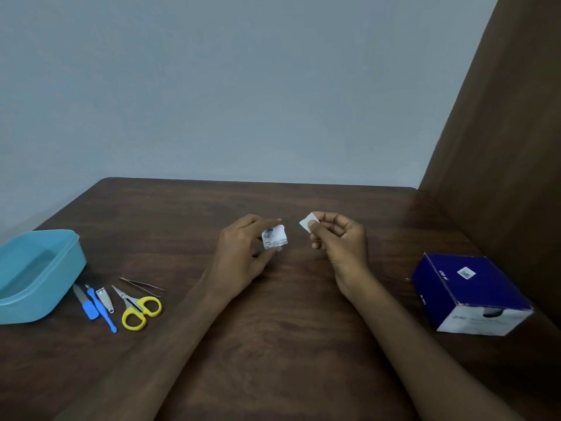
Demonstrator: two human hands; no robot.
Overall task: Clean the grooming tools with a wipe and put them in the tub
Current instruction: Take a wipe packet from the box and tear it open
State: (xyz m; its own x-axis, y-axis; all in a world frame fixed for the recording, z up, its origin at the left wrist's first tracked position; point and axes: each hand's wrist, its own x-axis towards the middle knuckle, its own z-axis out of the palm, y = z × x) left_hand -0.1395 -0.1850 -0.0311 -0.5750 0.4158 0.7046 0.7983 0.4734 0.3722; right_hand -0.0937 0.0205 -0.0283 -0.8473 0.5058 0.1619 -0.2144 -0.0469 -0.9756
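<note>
Both hands mid-table: my left hand [243, 253] pinches torn printed white sachet [274, 237], right hand [340, 241] pinches small white folded wipe [309, 221]; flimsy, hold by corner.

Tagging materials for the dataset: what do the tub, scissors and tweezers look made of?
Tub: light blue plastic, smooth, slightly glossy, moulded rim.
Scissors: bright metal blades, yellow plastic loop handles.
Tweezers: thin metal by the look, coppery sheen; too small to be sure.

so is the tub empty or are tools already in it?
Empty as far as visible: the tub shows only bare blue interior. The scissors and the other tools lie on the table beside it.
</note>
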